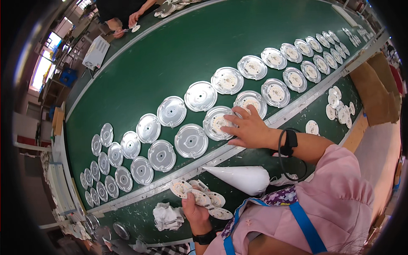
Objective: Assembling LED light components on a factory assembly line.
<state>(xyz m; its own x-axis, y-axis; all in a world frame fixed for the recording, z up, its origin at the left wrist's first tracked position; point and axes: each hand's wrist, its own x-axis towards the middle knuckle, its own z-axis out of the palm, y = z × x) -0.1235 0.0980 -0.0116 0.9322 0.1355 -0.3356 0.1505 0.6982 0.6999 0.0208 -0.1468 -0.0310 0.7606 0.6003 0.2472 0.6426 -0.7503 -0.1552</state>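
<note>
Head view shows a white disc (219, 122) in a silver plate (208, 126) in the near row, where it is touched by the tips of the right hand (251, 131), whose fingers are spread wide. A fan of white discs (199, 197) is pinched by the left hand (196, 216), with the thumb laid on top (the other fingers are mostly hidden underneath).

To the right, white discs can be seen in the filled plates (253, 67) of both rows, so that part looks done. The tiny things at the far end cannot be made out. To the left, no discs are seen in the bare plates (191, 141), so these seem left to do. About half of the plates seem to be filled.

All the plates are set on the green tabletop (170, 59), behind a metal rail (199, 165). On the near side, a white cone (244, 176), a crumpled cloth (168, 216) and more loose discs (338, 111) are found. Across the top, a small white piece (136, 28) is held by a co-worker's hand (135, 18).
</note>
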